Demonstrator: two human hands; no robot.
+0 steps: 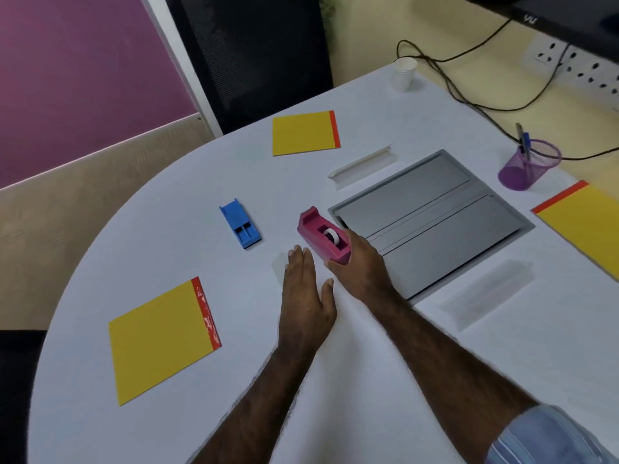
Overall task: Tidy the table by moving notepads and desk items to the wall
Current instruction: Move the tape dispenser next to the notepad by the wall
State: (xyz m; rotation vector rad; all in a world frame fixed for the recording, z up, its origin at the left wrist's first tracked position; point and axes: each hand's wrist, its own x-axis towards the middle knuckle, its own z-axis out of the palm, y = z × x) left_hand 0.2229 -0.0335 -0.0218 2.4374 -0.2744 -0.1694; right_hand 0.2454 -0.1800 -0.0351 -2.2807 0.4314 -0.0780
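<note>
My right hand (360, 262) grips the near end of a pink tape dispenser (318, 231) that sits at the middle of the white table (351, 380). Just to its left, my left hand (306, 293) lies flat on the table with fingers together, holding nothing. A blue stapler-like item (240, 224) lies left of the dispenser. Three yellow notepads with red edges are spread out: one at the near left (160, 339), one at the far middle (304, 132), one at the right by the wall (584, 226).
A grey cable hatch (432, 216) is set into the table right of the dispenser. Two clear plastic strips lie near it, one behind (363, 165) and one in front (487, 293). A purple pen cup (527, 165), a paper cup (404, 73), cables and wall sockets (576, 63) stand at the far right.
</note>
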